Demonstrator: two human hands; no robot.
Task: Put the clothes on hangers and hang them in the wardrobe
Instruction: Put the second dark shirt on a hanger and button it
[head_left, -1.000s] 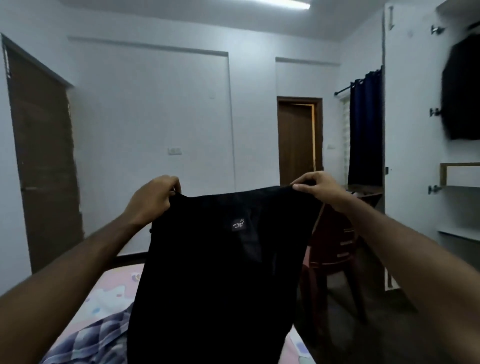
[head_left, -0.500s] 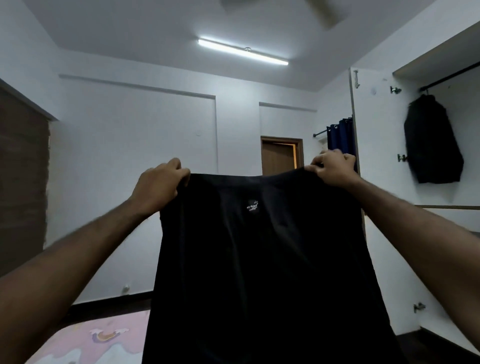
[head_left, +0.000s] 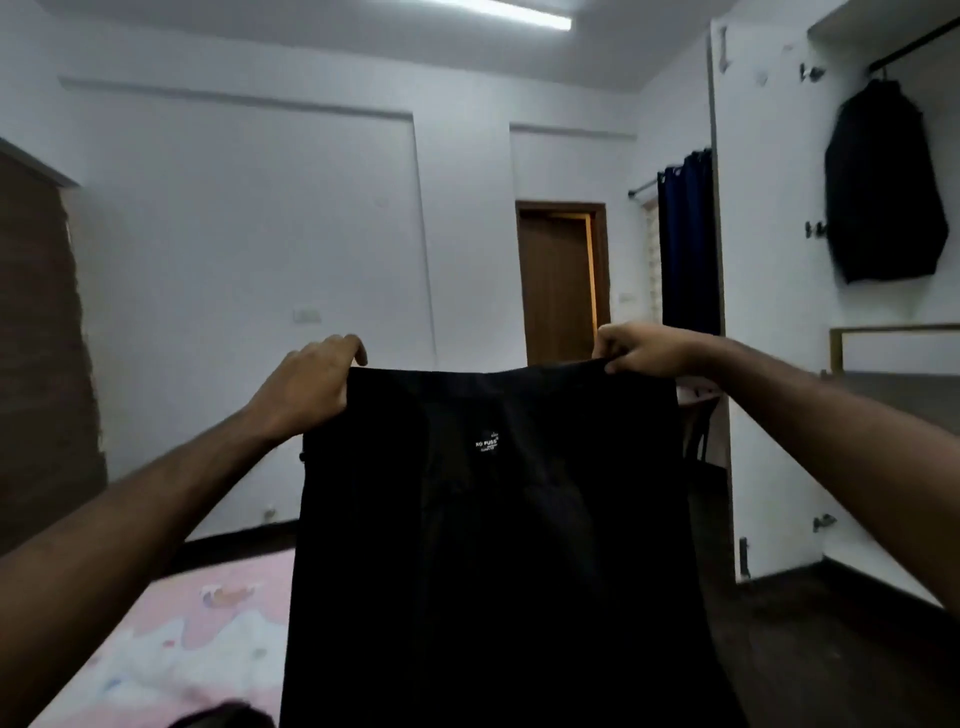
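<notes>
A: Bedroom, mid-chore: a person's left hand (head_left: 306, 387) and right hand (head_left: 641, 348) hold a black garment (head_left: 493, 545) stretched flat by its top corners, fingers (head_left: 613, 364) curled over the hem, gripping the cloth at each side.

B: What changed?

A: Half a second ago the garment rode higher, level with the doorway's top; now it has dropped below the brown door (head_left: 558, 280), and the view has tilted down with it. A shake-out, I judge, ahead of finding a hanger; none shows yet.

B: The fabric?

A: Matte, limp, smooth-hanging, a small white printed label (head_left: 487, 445) near the top edge. Right of the door, another dark garment (head_left: 883, 187) hangs from the rail (head_left: 914, 44) in the open wardrobe. Left of and below the door, a soft pink patterned bed (head_left: 197, 639).
</notes>
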